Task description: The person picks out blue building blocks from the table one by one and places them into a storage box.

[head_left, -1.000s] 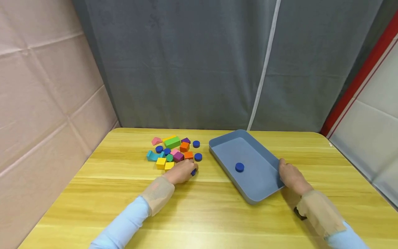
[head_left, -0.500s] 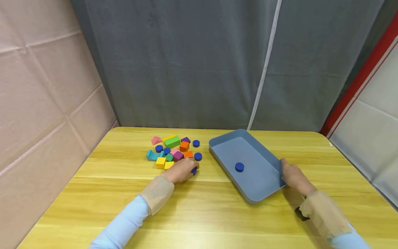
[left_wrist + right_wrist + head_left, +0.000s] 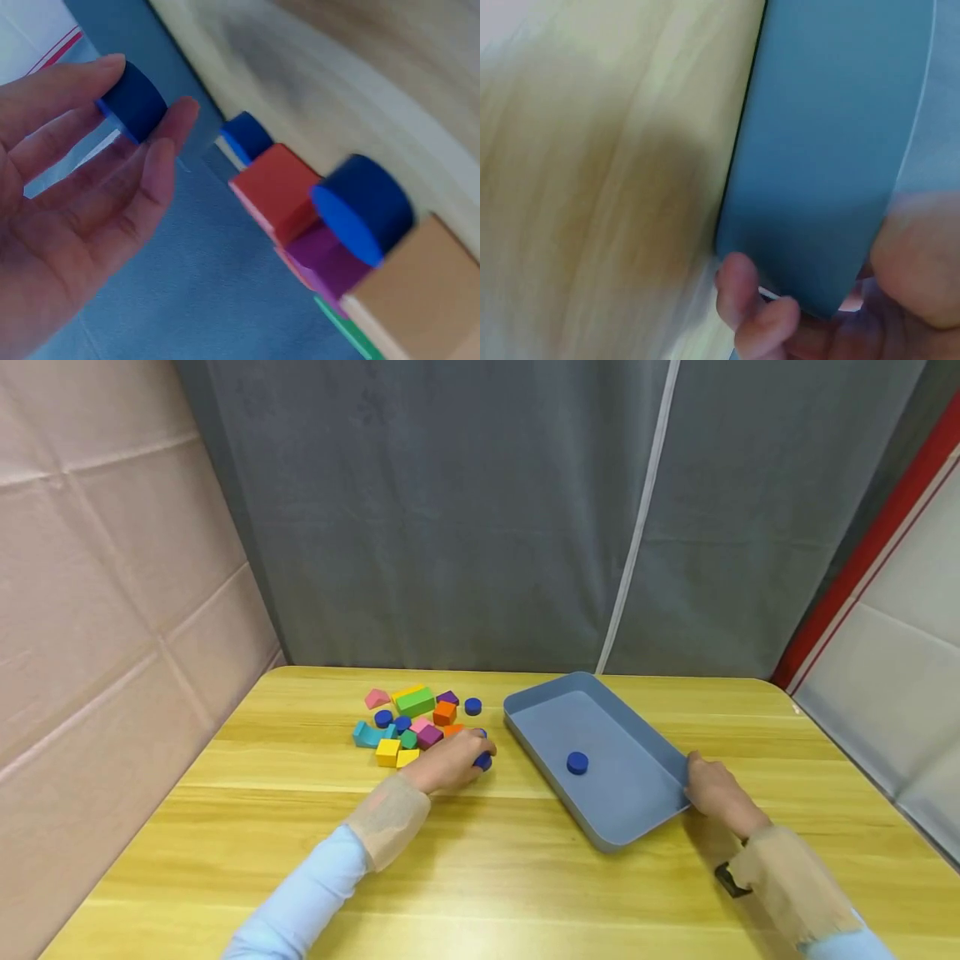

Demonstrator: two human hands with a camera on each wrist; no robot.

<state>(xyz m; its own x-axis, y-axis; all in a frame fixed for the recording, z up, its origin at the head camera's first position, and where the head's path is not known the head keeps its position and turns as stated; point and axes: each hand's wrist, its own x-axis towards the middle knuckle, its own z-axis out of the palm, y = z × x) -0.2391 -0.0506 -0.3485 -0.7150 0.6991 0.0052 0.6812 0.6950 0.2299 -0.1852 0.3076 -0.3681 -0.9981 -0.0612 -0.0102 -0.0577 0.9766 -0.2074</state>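
My left hand (image 3: 452, 760) pinches a round blue block (image 3: 135, 103) between thumb and fingertips, above the table at the right side of a pile of coloured blocks. Close behind that hand, another blue disc is mostly hidden in the head view. The right hand (image 3: 722, 793) grips the right end of a shallow grey-blue tray (image 3: 600, 718), its thumb and fingers on either side of the wall (image 3: 825, 142) in the right wrist view. Inside the tray lies a single blue disc (image 3: 577, 763).
Left of the tray, the pile includes a green block (image 3: 416, 702), an orange cube (image 3: 445, 713), yellow cubes (image 3: 387, 752), a purple block (image 3: 430, 737) and a light-blue arch (image 3: 367, 736). One blue disc (image 3: 472, 706) sits at its far right. A grey curtain (image 3: 450, 527) hangs behind the table.
My left hand has lifted the blue disc and moved right and slightly away with it. My right hand has shifted a little along the tray's end; the tray looks nearly still.
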